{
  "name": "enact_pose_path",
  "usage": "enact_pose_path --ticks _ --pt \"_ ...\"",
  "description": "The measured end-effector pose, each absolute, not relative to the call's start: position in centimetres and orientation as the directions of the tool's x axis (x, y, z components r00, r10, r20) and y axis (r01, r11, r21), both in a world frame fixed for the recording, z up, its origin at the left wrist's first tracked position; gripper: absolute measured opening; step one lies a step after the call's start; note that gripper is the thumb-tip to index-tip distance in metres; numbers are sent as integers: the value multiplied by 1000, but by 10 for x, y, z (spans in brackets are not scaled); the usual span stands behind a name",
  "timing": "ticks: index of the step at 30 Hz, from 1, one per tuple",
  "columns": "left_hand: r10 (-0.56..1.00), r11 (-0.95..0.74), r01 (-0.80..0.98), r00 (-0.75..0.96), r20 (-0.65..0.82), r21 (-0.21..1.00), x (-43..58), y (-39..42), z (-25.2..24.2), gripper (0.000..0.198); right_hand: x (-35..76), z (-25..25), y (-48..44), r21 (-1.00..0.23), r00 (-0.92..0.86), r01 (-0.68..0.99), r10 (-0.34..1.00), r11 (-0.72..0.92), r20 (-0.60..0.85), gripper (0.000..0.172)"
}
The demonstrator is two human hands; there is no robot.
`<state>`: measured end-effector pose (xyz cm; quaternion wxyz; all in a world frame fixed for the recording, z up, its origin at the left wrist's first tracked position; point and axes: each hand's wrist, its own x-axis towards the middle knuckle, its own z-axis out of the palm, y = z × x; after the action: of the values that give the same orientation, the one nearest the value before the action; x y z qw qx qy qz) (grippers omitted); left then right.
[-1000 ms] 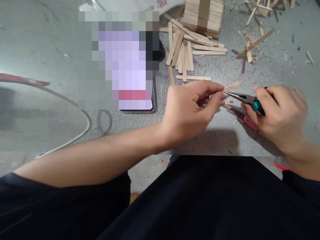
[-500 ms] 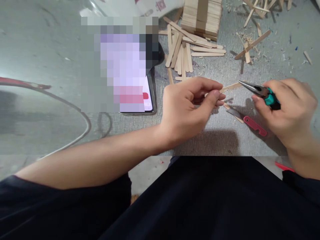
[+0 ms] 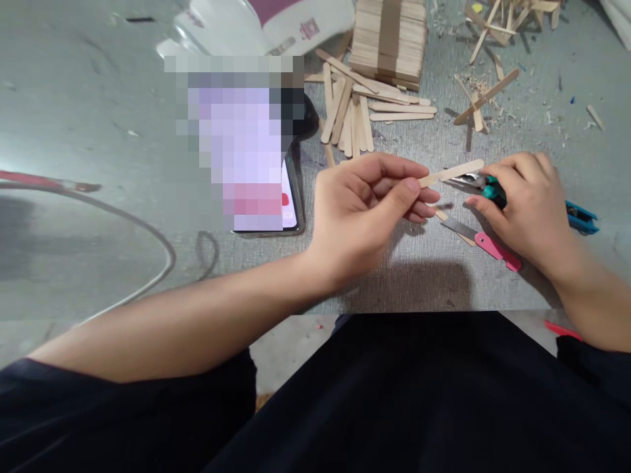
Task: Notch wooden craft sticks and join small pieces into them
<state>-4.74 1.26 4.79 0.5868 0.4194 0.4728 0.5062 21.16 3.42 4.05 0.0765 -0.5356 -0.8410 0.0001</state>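
Between thumb and fingers, my left hand pinches a wooden stick that points to the right. My right hand is closed round teal-handled pliers; their metal jaws are behind and just below the stick, and the handle ends show past the palm. Whether the jaws touch the stick I cannot tell. Below the hands, a pink-handled knife lies on the table with its blade out, across another thin wooden stick.
A banded stack of sticks stands at the back, with loose sticks before it. Crossed sticks and shavings lie at the back right. To the left are a phone, partly blurred out, a cable and a brush.
My right hand and the pliers have moved left, and the jaws have gone from the stick's right tip to behind it. The view has shifted slightly.
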Motion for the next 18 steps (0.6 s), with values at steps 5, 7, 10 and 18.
enact_pose_path --ticks 5,7,10,18 --pt "987 158 -261 51 -149 952 -47 16 45 5 211 39 34 -54 -421 901 897 431 134 41" --pt "989 149 -269 61 -137 952 -48 16 44 9 212 39 34 -61 -418 900 896 431 152 40" --pt "989 143 -274 81 -125 951 -49 16 42 13 211 43 32 -54 -424 895 881 443 210 38" --pt "988 152 -190 72 -140 970 -51 13 43 16 205 73 7 -129 -640 746 757 653 127 35"
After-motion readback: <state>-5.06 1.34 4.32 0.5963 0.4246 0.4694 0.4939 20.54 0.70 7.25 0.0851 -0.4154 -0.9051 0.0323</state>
